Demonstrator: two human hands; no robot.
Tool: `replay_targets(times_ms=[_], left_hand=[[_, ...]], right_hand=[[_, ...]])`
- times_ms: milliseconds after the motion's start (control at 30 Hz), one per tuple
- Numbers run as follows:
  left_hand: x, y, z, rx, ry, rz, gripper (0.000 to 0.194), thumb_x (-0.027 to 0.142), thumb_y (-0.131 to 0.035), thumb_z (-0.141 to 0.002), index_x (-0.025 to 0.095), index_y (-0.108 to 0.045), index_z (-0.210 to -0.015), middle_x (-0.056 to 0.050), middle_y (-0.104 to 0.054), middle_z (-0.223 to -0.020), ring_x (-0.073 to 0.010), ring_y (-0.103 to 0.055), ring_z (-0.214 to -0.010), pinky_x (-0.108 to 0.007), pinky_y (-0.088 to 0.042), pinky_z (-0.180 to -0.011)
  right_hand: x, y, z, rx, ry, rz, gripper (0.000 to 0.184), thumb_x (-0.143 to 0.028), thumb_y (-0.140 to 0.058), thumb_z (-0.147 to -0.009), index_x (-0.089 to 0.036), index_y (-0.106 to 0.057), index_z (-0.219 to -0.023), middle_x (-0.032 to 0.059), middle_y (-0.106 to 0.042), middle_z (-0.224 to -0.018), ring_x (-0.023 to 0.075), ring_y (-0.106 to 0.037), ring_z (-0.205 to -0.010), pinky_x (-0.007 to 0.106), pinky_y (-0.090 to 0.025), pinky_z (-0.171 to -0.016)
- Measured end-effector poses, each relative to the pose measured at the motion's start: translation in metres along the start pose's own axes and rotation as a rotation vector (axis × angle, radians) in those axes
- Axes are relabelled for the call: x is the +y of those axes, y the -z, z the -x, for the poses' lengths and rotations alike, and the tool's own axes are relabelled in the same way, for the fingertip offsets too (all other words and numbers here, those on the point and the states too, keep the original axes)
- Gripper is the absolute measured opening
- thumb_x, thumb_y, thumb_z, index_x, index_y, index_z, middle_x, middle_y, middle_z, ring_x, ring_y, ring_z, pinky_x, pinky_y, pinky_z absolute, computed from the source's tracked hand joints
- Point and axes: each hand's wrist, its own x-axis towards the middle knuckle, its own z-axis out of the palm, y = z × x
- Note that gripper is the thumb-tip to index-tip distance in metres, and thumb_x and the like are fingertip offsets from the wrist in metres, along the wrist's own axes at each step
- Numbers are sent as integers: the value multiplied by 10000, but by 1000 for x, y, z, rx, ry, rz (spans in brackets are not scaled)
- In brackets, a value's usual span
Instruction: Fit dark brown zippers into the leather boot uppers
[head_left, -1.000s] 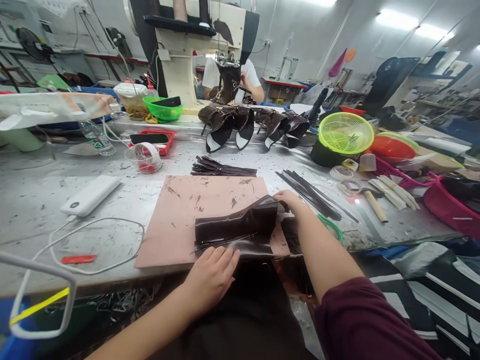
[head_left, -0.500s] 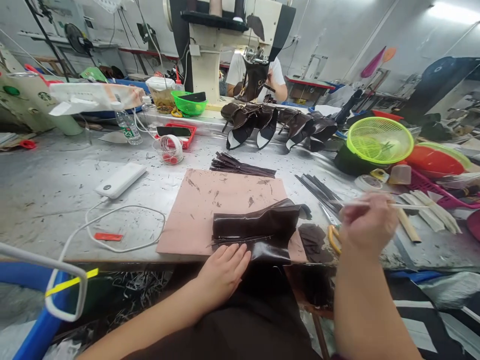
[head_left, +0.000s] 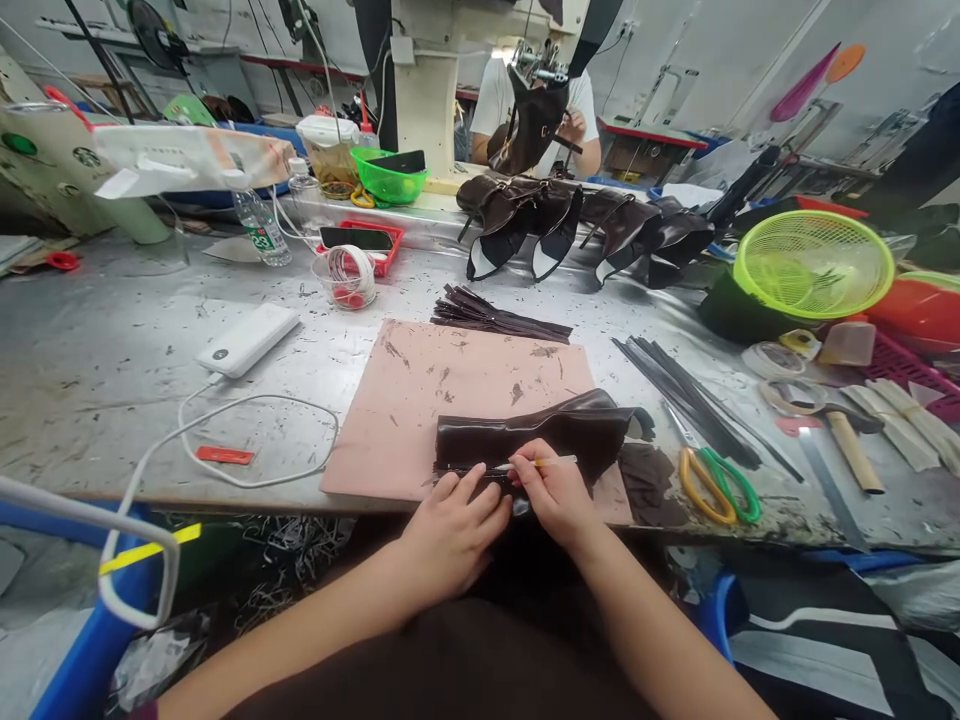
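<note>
Smooth, glossy dark-brown leather [head_left: 517,437] lies folded on a flat, scuffed pink board [head_left: 450,375] on the table [head_left: 112,400]. Scissors [head_left: 708,484] and thin dark strips [head_left: 679,398] lie to the right. The left hand [head_left: 456,530] rests slightly spread fingers on the leather's near part; the right hand [head_left: 553,500] pinches a slim stick [head_left: 556,461] over it.

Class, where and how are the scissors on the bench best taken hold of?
Probably by the orange loop and green loop, coming from the near edge of the bench: the scissors lie flat, loops toward the person, blades pointing away.
</note>
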Motion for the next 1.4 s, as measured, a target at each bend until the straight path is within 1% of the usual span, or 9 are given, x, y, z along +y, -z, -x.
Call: replay_targets(times_ms=[200,467,567,867,1100,1400], left_hand=[[1,-2,-1,-42,-20,-39,523,407,-458,-790,131,-411,-1232,-97,-475,-1245,-322,-320,-1211,-409,-255,-920],[2,-8,3,-28,-15,-63,606,465,-464,-780,122,-370,-1270,-128,-439,-1274,-325,-281,-1244,-406,-196,-956],[2,-8,4,-15,-19,-71,608,475,-459,-780,124,-373,-1269,-137,-441,-1267,-327,-281,-1243,-407,-179,-955],[2,-8,3,-1,-23,-73,608,471,-470,-775,123,-383,-1265,-134,-448,-1262,-331,-277,-1241,-408,-142,-960],[1,-8,4,-6,-26,-66,618,472,-475,-772,119,-377,-1270,-137,-449,-1262,-335,-271,-1243,-415,-133,-964],[1,-8,4,-27,-22,-59,647,476,-488,-762,116,-359,-1283,-142,-438,-1268,-333,-267,-1247,-412,-157,-965]], right_hand=[[-5,1,2,-17,24,63,191,-303,-356,-869,-206,-486,-768,22,-611,-680,147,-599,-621,236,-452,-588],[-2,0,1,8,48,77,200,-306,-365,-868,-200,-494,-758,17,-613,-653,140,-610,-599,222,-459,-565],[-1,-1,1,23,64,71,199,-303,-368,-868,-200,-496,-756,19,-618,-652,142,-613,-593,224,-460,-557],[-3,1,1,5,64,71,195,-300,-369,-864,-199,-495,-755,20,-626,-638,146,-619,-581,228,-463,-547],[-3,1,1,11,58,47,192,-301,-372,-865,-196,-500,-767,19,-625,-648,145,-624,-595,226,-469,-558],[-3,1,2,15,65,37,196,-301,-377,-864,-193,-509,-767,21,-624,-664,141,-627,-611,222,-473,-567]])
